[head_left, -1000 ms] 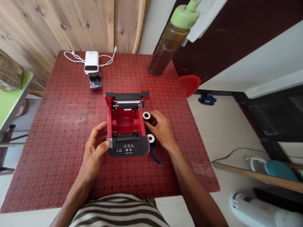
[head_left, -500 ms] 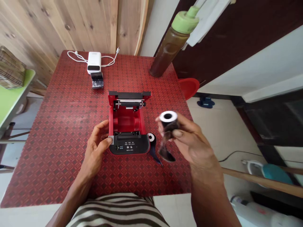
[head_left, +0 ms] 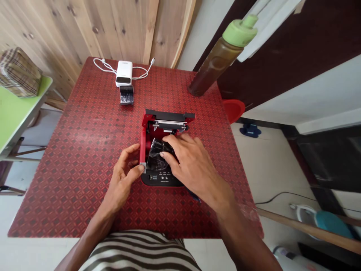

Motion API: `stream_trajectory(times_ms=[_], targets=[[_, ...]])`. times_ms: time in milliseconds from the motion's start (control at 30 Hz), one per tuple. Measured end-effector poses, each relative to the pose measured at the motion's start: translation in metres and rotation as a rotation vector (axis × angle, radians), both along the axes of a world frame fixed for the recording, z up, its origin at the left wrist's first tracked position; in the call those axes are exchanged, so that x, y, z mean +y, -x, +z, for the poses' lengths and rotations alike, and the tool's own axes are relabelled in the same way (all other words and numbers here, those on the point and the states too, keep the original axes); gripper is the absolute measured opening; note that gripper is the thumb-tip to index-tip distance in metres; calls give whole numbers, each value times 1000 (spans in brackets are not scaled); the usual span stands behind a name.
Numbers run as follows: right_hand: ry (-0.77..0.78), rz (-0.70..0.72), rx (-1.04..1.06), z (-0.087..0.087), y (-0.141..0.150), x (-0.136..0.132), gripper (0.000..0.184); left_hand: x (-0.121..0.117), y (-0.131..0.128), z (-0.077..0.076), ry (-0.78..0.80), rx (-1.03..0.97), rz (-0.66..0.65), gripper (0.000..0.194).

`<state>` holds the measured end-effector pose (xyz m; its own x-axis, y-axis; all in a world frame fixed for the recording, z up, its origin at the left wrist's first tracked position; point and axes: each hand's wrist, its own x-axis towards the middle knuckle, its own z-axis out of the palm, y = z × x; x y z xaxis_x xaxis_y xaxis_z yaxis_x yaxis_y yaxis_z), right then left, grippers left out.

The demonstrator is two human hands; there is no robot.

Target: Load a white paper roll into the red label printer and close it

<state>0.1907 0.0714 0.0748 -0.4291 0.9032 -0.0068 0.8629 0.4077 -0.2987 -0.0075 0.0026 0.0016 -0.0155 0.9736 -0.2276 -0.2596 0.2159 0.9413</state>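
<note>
A small red and black printer (head_left: pixel 143 145) sits on the table with its lid (head_left: pixel 170 114) raised. My left hand (head_left: pixel 125 173) grips its left side, thumb on the grey front corner and fingers along the wall. In my right hand (head_left: pixel 188 158) is a black roll (head_left: pixel 158 152), lowered into the printer's open compartment. Its loose black end hangs over the front edge of the compartment and part of the button panel (head_left: pixel 165 180). My right hand hides the printer's right side. From beneath my right wrist pokes a dark strip (head_left: pixel 193 194), probably of the second roll.
Near the back of the red patterned table (head_left: pixel 93 124) lie a white power bank (head_left: pixel 124 71) with a white cable and another black roll (head_left: pixel 126 95). A tall brown bottle (head_left: pixel 217 56) with a green cap stands at the back right. A red stool (head_left: pixel 234 110) is beyond the right edge.
My right hand has carried the black roll leftward from beside the printer into its compartment. My left hand keeps its hold on the printer. The view has shifted slightly.
</note>
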Motion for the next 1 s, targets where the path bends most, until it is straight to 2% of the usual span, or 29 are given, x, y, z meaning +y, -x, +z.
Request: stream_trajectory(times_ms=[200,467,800,1000], targets=[[69,-4,-62,-5,12,13,19,0,0,0,3,-20,1,56],[121,-4,-185,-6,18,22,16,1,0,2,13,-24,5,56],[99,-7,-324,-7,26,24,23,0,0,1,5,-14,-3,53],[80,14,-269,-8,22,24,23,0,0,3,17,-2,0,56]])
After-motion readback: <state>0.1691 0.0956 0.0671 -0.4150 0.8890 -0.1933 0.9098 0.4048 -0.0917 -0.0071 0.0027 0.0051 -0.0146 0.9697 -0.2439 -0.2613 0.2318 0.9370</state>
